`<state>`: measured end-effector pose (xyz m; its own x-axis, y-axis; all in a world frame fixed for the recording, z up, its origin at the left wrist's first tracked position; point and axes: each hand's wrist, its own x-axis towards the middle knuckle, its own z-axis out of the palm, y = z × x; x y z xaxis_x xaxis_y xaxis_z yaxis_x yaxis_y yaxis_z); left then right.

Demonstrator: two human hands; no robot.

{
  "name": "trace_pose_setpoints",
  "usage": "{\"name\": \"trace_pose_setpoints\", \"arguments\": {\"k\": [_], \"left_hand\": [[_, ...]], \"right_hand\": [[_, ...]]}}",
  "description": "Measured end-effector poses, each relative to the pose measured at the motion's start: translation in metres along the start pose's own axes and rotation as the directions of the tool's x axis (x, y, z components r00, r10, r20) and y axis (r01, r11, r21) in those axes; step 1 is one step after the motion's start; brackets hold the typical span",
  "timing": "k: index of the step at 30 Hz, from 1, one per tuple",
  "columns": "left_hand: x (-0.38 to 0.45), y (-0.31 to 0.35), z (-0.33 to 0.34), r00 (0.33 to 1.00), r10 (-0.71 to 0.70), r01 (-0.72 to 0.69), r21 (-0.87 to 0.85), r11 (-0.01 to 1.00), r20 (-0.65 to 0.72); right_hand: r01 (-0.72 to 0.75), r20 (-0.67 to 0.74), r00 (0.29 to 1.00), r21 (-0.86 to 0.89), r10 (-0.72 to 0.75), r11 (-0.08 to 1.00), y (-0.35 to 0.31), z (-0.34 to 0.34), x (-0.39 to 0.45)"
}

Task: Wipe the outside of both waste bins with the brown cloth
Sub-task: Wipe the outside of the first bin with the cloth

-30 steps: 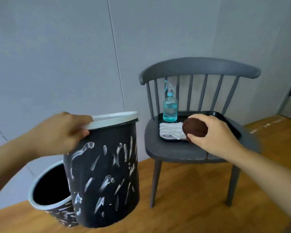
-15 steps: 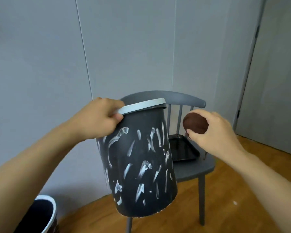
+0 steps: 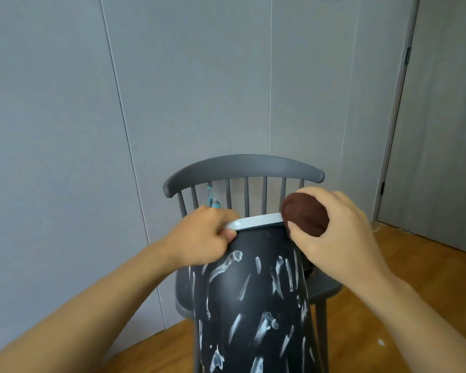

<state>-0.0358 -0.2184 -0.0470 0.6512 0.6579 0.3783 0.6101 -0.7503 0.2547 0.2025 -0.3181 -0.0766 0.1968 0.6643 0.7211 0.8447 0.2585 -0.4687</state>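
- Left hand [image 3: 203,238] reaches in from the lower left on a bare forearm and grips the pale rim of a waste bin, fingers curled over the edge and thumb pressed just beneath it.
- Waste bin [image 3: 253,300] fills the lower centre: a dark grey, nearly black, body streaked all over with short white smears, topped by a white rim [image 3: 256,220]. It is held up in front of the chair, and its bottom runs out of view below.
- Brown cloth [image 3: 304,216] is bunched into a rounded ball and touches the bin's upper right edge, right at the rim.
- Right hand [image 3: 334,238] comes in from the lower right and holds the balled cloth, fingers wrapped over it and thumb below, against the bin's side.
- Grey spindle-back chair [image 3: 242,168] stands behind the bin, its curved top rail and upright bars showing above both hands.
- Teal spray-bottle top [image 3: 213,199] peeks out between the bars, just above the left hand; the bottle's body is hidden.
- Grey panelled wall [image 3: 172,76] forms the backdrop.
- Grey door [image 3: 441,130] sits at the far right.
- Wooden floor [image 3: 414,270] shows at the lower right.
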Motion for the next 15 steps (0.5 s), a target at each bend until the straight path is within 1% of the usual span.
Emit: {"name": "trace_pose_setpoints", "arguments": {"k": [3, 6, 9, 11, 15], "left_hand": [[-0.002, 0.01, -0.023, 0.996, 0.054, -0.054, -0.002, 0.999, -0.072], [0.004, 0.018, -0.051, 0.984, 0.091, -0.082, 0.064, 0.995, -0.155], [0.014, 0.02, -0.07, 0.968, 0.116, -0.09, 0.122, 0.988, -0.222], [0.02, 0.018, -0.07, 0.967, 0.124, -0.086, 0.176, 0.981, -0.223], [0.028, 0.009, -0.045, 0.988, 0.098, -0.057, 0.303, 0.951, -0.122]], "right_hand": [[0.021, -0.069, 0.997, 0.029, -0.019, 0.999, 0.008, -0.014, -0.003], [0.04, -0.113, 0.993, 0.052, -0.034, 0.998, 0.009, -0.023, -0.004], [0.044, -0.128, 0.991, 0.06, -0.036, 0.997, 0.01, -0.023, -0.004], [0.035, -0.127, 0.991, 0.06, -0.027, 0.998, 0.012, -0.022, -0.004], [0.02, -0.095, 0.995, 0.042, -0.016, 0.999, 0.018, -0.015, -0.004]]}}
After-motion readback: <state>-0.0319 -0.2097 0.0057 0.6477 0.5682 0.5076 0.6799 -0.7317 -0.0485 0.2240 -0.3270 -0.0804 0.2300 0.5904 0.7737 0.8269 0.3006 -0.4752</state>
